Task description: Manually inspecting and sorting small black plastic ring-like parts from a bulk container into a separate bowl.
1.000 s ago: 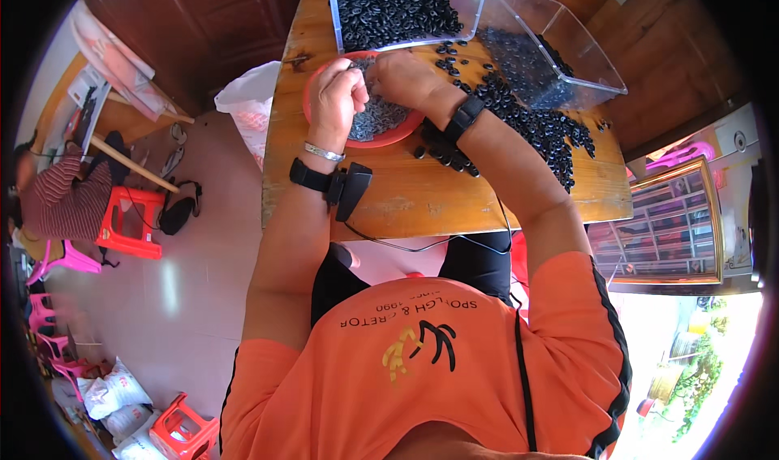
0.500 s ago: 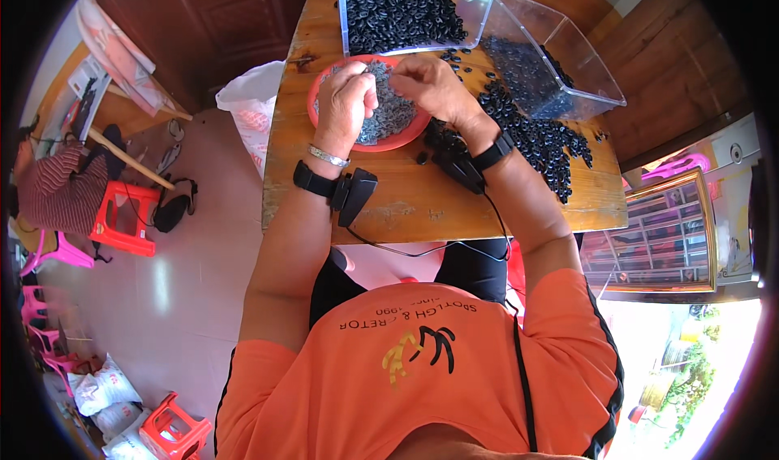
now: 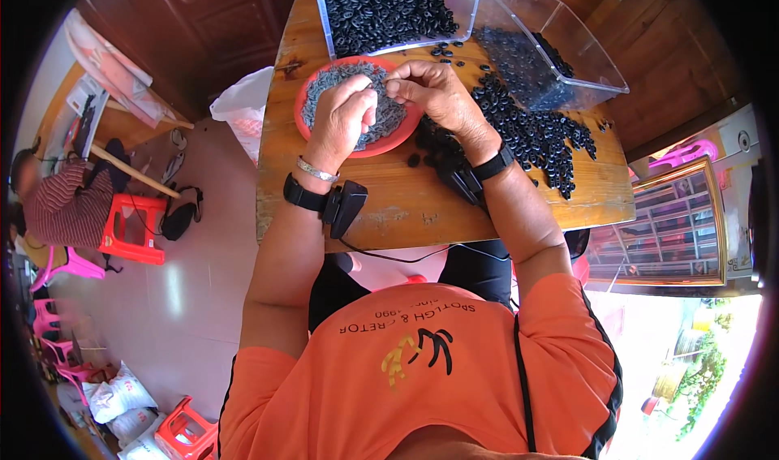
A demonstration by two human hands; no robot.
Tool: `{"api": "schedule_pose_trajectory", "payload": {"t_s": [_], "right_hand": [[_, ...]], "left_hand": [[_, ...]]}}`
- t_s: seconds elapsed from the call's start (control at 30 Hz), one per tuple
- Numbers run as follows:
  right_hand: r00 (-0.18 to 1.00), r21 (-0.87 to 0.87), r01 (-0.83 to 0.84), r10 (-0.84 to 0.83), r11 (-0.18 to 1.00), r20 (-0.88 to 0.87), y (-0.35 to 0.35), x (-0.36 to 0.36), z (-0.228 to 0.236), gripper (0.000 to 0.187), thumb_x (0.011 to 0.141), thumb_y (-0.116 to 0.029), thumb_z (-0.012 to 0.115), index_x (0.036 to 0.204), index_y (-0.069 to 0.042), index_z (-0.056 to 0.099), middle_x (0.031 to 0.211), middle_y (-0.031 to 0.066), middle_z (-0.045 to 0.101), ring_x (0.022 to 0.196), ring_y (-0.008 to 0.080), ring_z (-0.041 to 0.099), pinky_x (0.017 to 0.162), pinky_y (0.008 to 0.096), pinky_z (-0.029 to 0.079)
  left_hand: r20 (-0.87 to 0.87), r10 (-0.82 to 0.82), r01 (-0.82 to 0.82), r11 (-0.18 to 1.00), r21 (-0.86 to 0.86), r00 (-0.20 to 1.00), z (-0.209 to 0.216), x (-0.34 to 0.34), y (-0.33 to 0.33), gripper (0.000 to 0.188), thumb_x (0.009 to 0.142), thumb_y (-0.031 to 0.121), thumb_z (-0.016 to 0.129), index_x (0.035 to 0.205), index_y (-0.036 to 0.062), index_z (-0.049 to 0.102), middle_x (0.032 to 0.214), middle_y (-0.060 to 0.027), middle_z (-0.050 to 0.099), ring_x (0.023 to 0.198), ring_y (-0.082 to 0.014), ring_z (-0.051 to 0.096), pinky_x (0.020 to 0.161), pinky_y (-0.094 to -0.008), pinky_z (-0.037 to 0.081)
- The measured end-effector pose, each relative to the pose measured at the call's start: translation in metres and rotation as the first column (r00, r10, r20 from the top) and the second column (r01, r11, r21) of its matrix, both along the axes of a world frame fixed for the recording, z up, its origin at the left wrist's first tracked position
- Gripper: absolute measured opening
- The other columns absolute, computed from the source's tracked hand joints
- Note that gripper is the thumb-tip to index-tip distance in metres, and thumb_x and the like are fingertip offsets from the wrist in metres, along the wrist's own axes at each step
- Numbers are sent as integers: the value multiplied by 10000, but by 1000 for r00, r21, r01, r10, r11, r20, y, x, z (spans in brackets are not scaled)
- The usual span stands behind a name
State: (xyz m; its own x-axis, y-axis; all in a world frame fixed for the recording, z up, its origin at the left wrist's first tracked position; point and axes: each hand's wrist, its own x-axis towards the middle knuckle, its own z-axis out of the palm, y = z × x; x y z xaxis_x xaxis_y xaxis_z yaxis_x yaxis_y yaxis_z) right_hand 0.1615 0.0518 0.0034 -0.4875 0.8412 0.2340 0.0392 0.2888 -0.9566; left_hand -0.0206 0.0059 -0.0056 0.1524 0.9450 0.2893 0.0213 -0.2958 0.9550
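Both my hands are raised over a red bowl (image 3: 300,113) filled with small thin grey pieces (image 3: 381,135). My left hand (image 3: 342,113) is closed, fingers curled and thumb against them; whatever it holds is too small or hidden to tell. My right hand (image 3: 442,95) pinches thumb and forefinger together close to the left fingertips, with something tiny and dark there that I cannot make out. To the right of the bowl lies a loose pile of small shiny black oval pieces (image 3: 527,127), some beneath my right wrist.
A clear plastic bin (image 3: 324,22) of black oval pieces stands behind the bowl. Another clear bin (image 3: 596,95), holding more, leans at the right. The wooden table (image 3: 389,217) ends before my lap. Cabled black devices sit at my wrists. Left, a person in stripes (image 3: 69,208) is near a red stool (image 3: 134,229).
My right fingers have come together into a pinch nearer the left hand. The view has shifted slightly, so the table and bowl appear a little further left.
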Motion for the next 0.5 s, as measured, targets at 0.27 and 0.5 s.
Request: {"api": "schedule_pose_trajectory", "payload": {"t_s": [0.27, 0.5], "right_hand": [[989, 194, -7, -21, 981, 143, -17, 0, 15, 152, 903, -122, 599, 978, 4, 639, 831, 4, 635, 777, 68, 559, 736, 230, 475], [994, 206, 29, -51, 978, 100, -18, 3, 19, 150, 894, -132, 615, 950, 3, 646, 799, 3, 633, 759, 68, 558, 717, 233, 480]], "left_hand": [[-111, -24, 32, 997, 76, 994, 4, 1, -6, 225, 895, 205, 471, 799, 10, 528, 580, -24, 507, 512, -98, 481, 473, -250, 380], [-153, 24, -10, 996, 91, 988, 2, 2, -6, 213, 896, 196, 472, 825, 8, 541, 569, -38, 516, 502, -114, 492, 474, -270, 387]]}}
